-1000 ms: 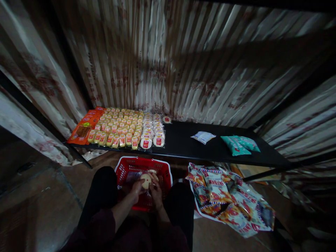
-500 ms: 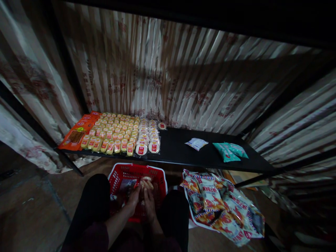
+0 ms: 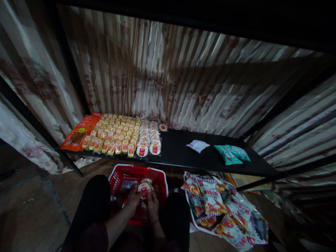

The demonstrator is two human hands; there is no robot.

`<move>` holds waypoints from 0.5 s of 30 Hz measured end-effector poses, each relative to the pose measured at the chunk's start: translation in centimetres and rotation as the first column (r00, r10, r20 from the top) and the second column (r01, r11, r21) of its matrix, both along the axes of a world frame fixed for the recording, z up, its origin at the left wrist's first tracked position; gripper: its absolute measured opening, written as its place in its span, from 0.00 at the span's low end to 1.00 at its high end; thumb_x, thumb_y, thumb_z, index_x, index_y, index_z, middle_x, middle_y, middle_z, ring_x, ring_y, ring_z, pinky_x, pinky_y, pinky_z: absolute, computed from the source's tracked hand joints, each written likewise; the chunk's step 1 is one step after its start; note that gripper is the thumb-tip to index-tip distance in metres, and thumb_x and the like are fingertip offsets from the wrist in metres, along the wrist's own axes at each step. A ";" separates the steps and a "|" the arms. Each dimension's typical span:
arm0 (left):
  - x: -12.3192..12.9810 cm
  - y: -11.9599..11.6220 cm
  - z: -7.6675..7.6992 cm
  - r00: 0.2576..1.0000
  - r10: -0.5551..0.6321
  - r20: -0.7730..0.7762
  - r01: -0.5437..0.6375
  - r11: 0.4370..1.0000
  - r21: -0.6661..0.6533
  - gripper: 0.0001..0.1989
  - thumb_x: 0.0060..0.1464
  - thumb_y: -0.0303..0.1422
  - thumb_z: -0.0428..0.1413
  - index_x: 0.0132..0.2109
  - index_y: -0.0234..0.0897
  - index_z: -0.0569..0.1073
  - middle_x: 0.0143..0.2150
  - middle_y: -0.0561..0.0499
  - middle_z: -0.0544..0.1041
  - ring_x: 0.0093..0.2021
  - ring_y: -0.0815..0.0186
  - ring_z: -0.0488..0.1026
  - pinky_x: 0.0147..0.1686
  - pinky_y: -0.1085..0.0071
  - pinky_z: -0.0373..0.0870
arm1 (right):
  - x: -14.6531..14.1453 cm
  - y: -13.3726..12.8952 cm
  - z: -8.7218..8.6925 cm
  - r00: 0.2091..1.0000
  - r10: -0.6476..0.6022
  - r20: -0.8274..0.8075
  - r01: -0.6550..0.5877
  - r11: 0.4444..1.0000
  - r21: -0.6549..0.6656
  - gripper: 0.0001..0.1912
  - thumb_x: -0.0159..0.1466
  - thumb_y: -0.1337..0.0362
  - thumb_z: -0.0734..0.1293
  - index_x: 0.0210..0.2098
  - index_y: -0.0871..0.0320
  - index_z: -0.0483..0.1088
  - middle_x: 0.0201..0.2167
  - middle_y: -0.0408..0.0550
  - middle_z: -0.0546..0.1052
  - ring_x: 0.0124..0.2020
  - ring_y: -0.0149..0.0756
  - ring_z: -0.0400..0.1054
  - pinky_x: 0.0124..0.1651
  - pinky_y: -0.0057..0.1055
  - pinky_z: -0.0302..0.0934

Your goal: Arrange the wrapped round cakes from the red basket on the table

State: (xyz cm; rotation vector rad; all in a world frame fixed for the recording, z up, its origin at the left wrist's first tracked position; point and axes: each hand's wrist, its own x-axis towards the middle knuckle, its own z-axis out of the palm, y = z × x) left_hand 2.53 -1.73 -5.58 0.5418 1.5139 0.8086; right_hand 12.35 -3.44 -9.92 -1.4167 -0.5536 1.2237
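Over the red basket (image 3: 165, 190), both hands hold a round, pale packaged cake (image 3: 144, 188) with a red label turned up. My left hand (image 3: 133, 199) grips its left edge. On the right edge, the fingers of my right hand (image 3: 152, 203) are closed. Another pale round pack (image 3: 147, 181) shows just behind it; how many are held cannot be made out. Dim packs lie deeper in the basket, partly hidden by the hands. On the black shelf (image 3: 178, 147) ahead, similar round cakes (image 3: 154, 148) stand in rows.
Left of the round cakes are rows of small yellow packs (image 3: 110, 147) and an orange bag (image 3: 76, 134). A white packet (image 3: 198, 145) and teal packets (image 3: 231, 154) lie on the shelf's right. A second basket on the floor is heaped with snack bags (image 3: 214, 197).
The round cake has been tilted so its red label now faces up toward me. My hands have spread slightly apart around it. The view has shifted slightly.
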 end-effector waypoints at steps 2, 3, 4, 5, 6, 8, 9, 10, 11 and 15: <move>0.1 0.3 0.0 1.000 0.000 0.014 0.001 1.000 -0.002 0.08 0.45 0.30 0.60 0.36 0.34 0.75 0.26 0.52 0.76 0.24 0.68 0.71 0.28 0.73 0.65 | 0.0 0.0 0.4 0.999 -0.035 -0.010 0.035 0.999 0.005 0.33 0.45 0.39 0.70 0.42 0.55 0.77 0.36 0.51 0.81 0.37 0.47 0.75 0.39 0.37 0.69; 0.2 0.4 0.0 1.000 0.003 0.008 -0.003 1.000 0.002 0.07 0.45 0.29 0.60 0.35 0.34 0.75 0.27 0.52 0.76 0.24 0.68 0.71 0.28 0.73 0.65 | 0.0 0.1 0.7 0.998 -0.054 -0.021 0.054 0.999 0.007 0.33 0.44 0.40 0.70 0.42 0.55 0.77 0.36 0.51 0.81 0.36 0.46 0.75 0.37 0.36 0.69; 0.2 0.7 0.0 1.000 0.008 -0.001 -0.008 1.000 0.013 0.07 0.45 0.28 0.59 0.35 0.34 0.75 0.28 0.51 0.77 0.25 0.68 0.72 0.29 0.73 0.66 | 0.0 0.1 0.9 0.997 -0.071 -0.041 0.071 0.997 0.006 0.33 0.44 0.40 0.71 0.42 0.55 0.76 0.35 0.51 0.81 0.35 0.44 0.75 0.36 0.35 0.69; 0.2 0.9 -0.1 1.000 0.009 -0.008 -0.009 1.000 0.030 0.07 0.45 0.27 0.59 0.35 0.34 0.75 0.29 0.51 0.77 0.26 0.68 0.72 0.31 0.73 0.67 | 0.0 0.1 1.2 0.995 -0.077 -0.069 0.077 0.997 0.000 0.33 0.43 0.40 0.71 0.41 0.57 0.76 0.34 0.51 0.81 0.33 0.43 0.75 0.34 0.34 0.69; 0.1 1.1 -0.1 1.000 0.005 -0.014 -0.004 0.999 0.049 0.07 0.45 0.26 0.58 0.36 0.33 0.75 0.29 0.51 0.77 0.27 0.68 0.73 0.32 0.73 0.67 | 0.0 0.1 1.4 0.992 -0.076 -0.102 0.076 0.997 -0.004 0.33 0.42 0.40 0.72 0.40 0.58 0.76 0.32 0.50 0.81 0.31 0.42 0.75 0.33 0.33 0.68; 0.0 1.5 0.0 1.000 -0.012 -0.025 0.014 0.995 0.095 0.09 0.46 0.26 0.57 0.37 0.33 0.75 0.29 0.52 0.77 0.28 0.68 0.73 0.32 0.73 0.68 | 0.0 0.1 2.0 0.986 -0.072 -0.151 0.073 0.997 -0.001 0.33 0.41 0.40 0.73 0.36 0.61 0.76 0.25 0.49 0.79 0.26 0.39 0.73 0.29 0.31 0.66; 0.0 1.6 0.1 0.999 -0.020 -0.035 0.024 0.993 0.115 0.09 0.47 0.27 0.56 0.38 0.33 0.75 0.30 0.52 0.77 0.29 0.68 0.73 0.33 0.73 0.68 | 0.0 0.1 2.4 0.984 -0.074 -0.162 0.076 0.997 0.007 0.33 0.41 0.40 0.73 0.34 0.62 0.76 0.23 0.48 0.78 0.24 0.37 0.71 0.28 0.31 0.65; -0.1 1.8 0.2 0.999 -0.023 -0.047 0.029 0.991 0.128 0.08 0.48 0.28 0.56 0.38 0.33 0.75 0.30 0.52 0.77 0.29 0.68 0.73 0.33 0.73 0.68 | 0.1 0.1 2.7 0.984 -0.080 -0.162 0.084 0.996 0.020 0.32 0.41 0.40 0.73 0.33 0.62 0.76 0.21 0.47 0.78 0.23 0.37 0.71 0.28 0.31 0.65; -0.1 1.8 0.4 0.998 -0.022 -0.055 0.029 0.990 0.136 0.08 0.48 0.29 0.56 0.38 0.34 0.75 0.30 0.51 0.77 0.29 0.68 0.73 0.33 0.73 0.68 | 0.1 0.2 3.0 0.984 -0.092 -0.153 0.098 0.995 0.032 0.31 0.41 0.40 0.73 0.32 0.61 0.76 0.22 0.47 0.78 0.23 0.37 0.71 0.28 0.31 0.65; 0.5 2.2 1.5 0.999 0.008 -0.031 -0.002 0.984 0.176 0.07 0.49 0.33 0.56 0.34 0.34 0.74 0.27 0.52 0.76 0.28 0.68 0.73 0.31 0.74 0.69 | 0.5 0.4 4.3 0.990 -0.111 -0.088 0.112 0.994 0.011 0.28 0.45 0.41 0.70 0.33 0.59 0.75 0.28 0.48 0.80 0.30 0.40 0.73 0.33 0.32 0.66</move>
